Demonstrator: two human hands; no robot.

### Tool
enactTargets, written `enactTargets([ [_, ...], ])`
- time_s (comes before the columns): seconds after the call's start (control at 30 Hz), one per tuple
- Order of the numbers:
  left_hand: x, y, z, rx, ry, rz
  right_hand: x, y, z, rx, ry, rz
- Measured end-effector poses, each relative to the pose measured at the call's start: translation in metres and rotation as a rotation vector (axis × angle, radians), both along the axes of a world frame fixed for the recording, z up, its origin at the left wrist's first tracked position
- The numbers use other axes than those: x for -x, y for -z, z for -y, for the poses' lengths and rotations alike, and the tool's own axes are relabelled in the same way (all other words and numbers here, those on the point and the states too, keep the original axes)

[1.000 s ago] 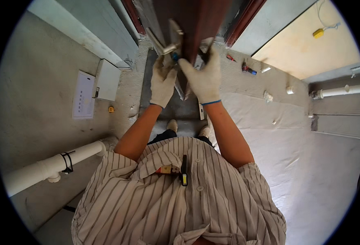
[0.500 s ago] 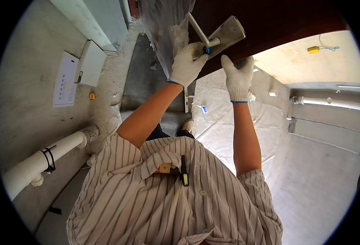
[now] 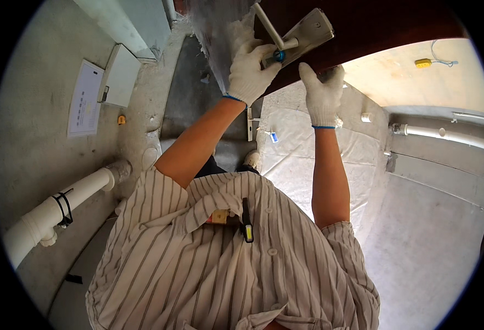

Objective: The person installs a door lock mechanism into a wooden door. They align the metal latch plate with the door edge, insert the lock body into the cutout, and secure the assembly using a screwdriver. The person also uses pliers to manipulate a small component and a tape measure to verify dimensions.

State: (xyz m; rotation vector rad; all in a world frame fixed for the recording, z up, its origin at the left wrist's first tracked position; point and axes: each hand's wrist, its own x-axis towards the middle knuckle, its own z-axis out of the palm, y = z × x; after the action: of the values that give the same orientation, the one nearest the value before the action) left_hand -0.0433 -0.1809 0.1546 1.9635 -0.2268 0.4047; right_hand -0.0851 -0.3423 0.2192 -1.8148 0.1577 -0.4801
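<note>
- Curling around a blue knob-like piece [image 3: 278,56], the thumb and fingers of the left hand [image 3: 253,74], in a cream knit glove, appear to grasp it; whether it is a key's head is unclear.
- Right hand [image 3: 323,99], gloved alike: thumb against the near edge of the door [image 3: 385,27], fingers apart from it, their tips partly hidden at that edge; I cannot tell whether they grip.
- The blue piece sits beside the base of a silver lever handle [image 3: 269,27] on a rectangular metal plate [image 3: 310,33], by the door's near edge.
- The door fills the top of the view: dark reddish-brown, with wrinkled clear film [image 3: 214,33] hanging at its left end.
- Containers: the chest pocket [image 3: 198,215] of the striped shirt [image 3: 236,275] holds a red-and-yellow packet [image 3: 219,217], partly showing, with a black penlight [image 3: 247,220] next to it.
- A white box [image 3: 123,77] stands against the right edge of a printed sheet [image 3: 85,99]; its inside is hidden.
- Farther out: a white pipe [image 3: 90,187] at lower left, and a yellow socket block [image 3: 422,63] on a pale board [image 3: 407,82] at upper right.
</note>
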Motion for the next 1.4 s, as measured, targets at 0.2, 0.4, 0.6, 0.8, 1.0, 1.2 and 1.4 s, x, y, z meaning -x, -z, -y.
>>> enactTargets([
  [0.2,-0.004,0.024,0.003,0.29,0.207,-0.138,0.001,-0.003,-0.006,0.06,0.061,-0.009],
  [0.4,0.002,-0.005,-0.002,0.486,0.352,-0.158,-0.003,0.008,0.003,-0.013,0.069,0.002],
  [0.6,-0.009,-0.061,-0.012,0.464,0.321,-0.415,-0.002,0.008,0.001,0.063,0.093,-0.026],
  [0.8,-0.021,-0.06,-0.002,0.765,0.389,-0.598,-0.004,0.011,0.005,0.063,0.07,0.008],
  [1.0,-0.018,-0.059,0.0,0.942,0.374,-0.655,-0.005,0.012,0.005,0.032,0.064,0.036],
  [1.2,-0.021,-0.055,-0.001,0.907,0.327,-0.648,-0.007,0.018,0.012,0.038,0.056,0.058],
  [1.4,-0.027,-0.044,-0.003,1.106,0.304,-0.649,-0.003,0.011,0.007,0.117,0.135,0.032],
])
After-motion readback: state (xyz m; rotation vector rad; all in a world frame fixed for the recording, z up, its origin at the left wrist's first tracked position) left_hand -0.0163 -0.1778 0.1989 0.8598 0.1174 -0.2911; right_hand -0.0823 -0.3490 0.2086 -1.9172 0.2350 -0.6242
